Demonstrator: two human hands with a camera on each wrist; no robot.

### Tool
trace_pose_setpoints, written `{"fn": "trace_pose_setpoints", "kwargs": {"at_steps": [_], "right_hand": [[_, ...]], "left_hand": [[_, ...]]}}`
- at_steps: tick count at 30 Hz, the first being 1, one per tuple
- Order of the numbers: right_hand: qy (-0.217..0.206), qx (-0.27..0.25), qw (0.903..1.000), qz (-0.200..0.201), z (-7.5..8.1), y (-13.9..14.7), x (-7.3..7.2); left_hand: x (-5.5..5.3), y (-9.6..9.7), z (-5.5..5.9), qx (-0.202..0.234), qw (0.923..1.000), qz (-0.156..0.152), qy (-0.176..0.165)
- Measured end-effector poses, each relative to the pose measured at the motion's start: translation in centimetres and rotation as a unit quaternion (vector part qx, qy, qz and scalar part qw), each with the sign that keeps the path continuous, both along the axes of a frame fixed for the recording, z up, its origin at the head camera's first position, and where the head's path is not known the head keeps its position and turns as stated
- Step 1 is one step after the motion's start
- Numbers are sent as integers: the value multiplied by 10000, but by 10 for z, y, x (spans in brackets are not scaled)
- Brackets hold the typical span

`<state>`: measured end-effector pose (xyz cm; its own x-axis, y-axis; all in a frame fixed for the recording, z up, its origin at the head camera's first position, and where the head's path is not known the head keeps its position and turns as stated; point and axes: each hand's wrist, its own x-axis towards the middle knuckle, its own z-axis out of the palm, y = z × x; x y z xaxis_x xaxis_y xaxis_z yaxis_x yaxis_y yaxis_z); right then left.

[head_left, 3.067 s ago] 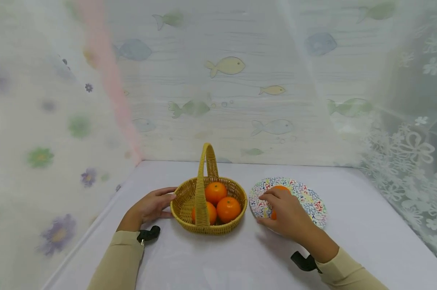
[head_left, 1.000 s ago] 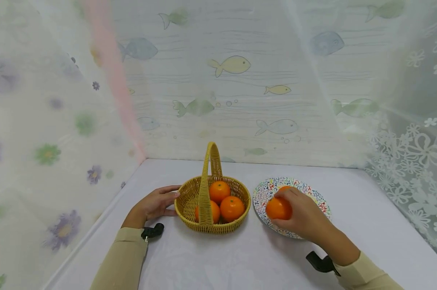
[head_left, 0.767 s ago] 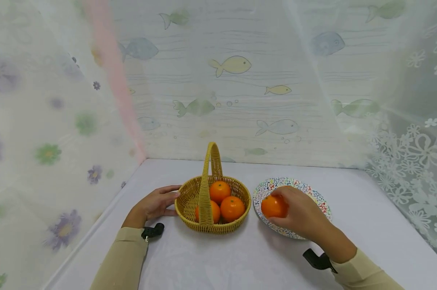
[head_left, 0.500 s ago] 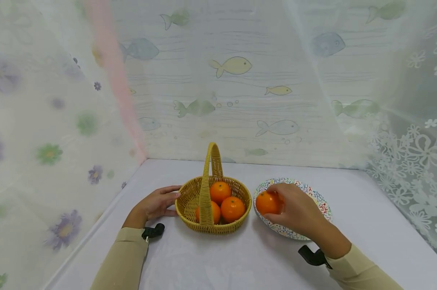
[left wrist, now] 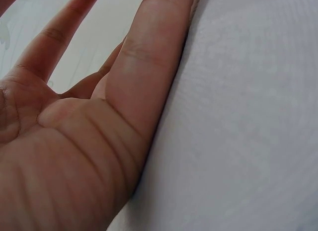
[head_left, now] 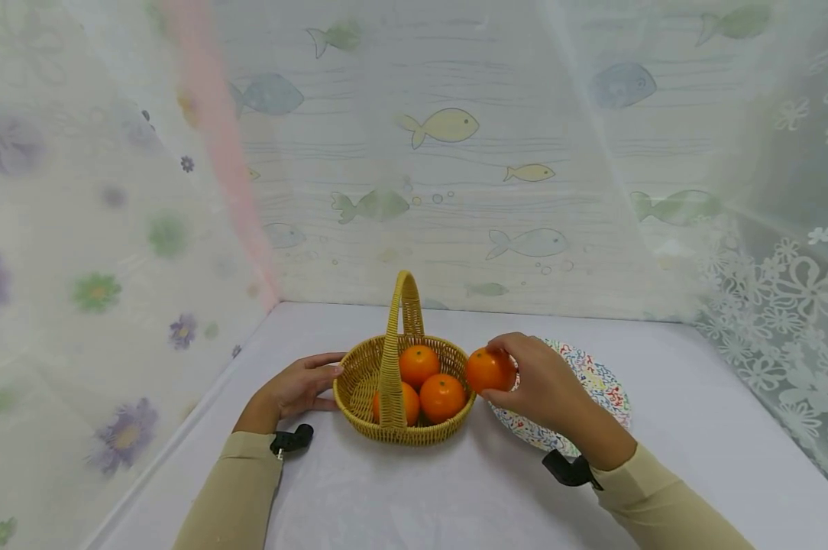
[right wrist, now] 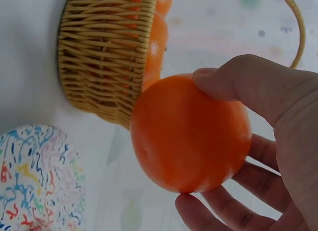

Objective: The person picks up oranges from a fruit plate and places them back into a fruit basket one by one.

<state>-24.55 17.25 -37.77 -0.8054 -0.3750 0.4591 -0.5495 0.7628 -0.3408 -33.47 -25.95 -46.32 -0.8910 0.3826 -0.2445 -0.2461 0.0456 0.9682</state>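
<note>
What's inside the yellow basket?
Three oranges are inside the basket, one partly hidden behind its handle. To their left, woven bottom shows. What's under the oranges can't be seen, because they cover it.

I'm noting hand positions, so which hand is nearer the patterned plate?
Right. The right hand, holding a fruit, covers part of the plate in the head view; the left hand is beyond the basket, at its left side.

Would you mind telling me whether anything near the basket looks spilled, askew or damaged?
Nothing stands out. The basket sits upright with three orange fruits inside, the right hand holds another fruit near the basket's rim, and the plate, partly hidden by that hand, shows no visible damage.
</note>
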Motion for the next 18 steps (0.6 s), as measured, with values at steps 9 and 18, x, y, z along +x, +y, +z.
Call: {"fn": "trace_pose_setpoints", "kwargs": {"at_steps": [9,18], "right_hand": [[-39,-229,9994,248,2,-9,-10],[-235,-263,9990,260,3,-18,-17]], "left_hand": [[0,-1,1,47,10000,-34,-26],[0,-1,0,6,10000,3,-31]]}}
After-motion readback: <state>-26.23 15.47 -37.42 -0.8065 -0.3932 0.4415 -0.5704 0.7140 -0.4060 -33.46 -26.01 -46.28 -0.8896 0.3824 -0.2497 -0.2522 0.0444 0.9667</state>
